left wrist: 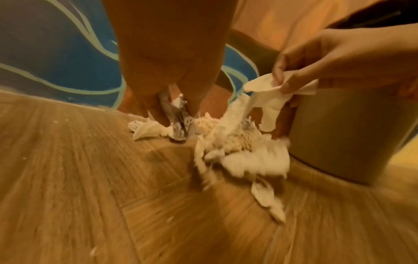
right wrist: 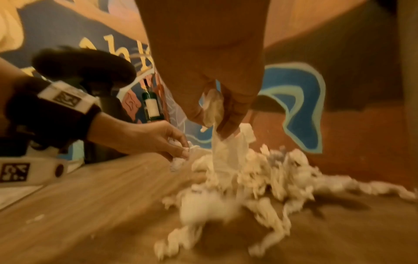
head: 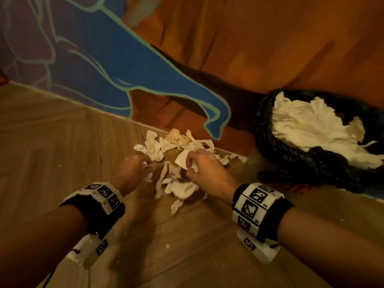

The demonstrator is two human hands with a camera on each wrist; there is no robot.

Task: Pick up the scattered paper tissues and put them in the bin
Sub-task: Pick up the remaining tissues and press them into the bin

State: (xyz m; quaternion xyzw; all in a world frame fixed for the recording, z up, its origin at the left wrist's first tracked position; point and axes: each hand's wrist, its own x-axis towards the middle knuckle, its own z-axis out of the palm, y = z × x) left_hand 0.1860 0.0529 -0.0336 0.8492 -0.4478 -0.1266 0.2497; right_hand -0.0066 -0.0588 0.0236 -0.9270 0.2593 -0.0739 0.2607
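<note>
- Mostly, the paper tissues [head: 176, 163] lie heaped on the wooden floor [head: 62, 132] against the painted wall [head: 93, 59], just beside the bin [head: 291, 159].
- Fingers of the right hand [head: 204, 169] pinch one tissue sheet [left wrist: 267, 100] lifted off the heap, probably to carry it to the bin.
- Fingers of the left hand [head: 133, 167] curl around a crumpled scrap [left wrist: 178, 114] at the heap's edge.
- That bin's black liner already holds white tissues.
</note>
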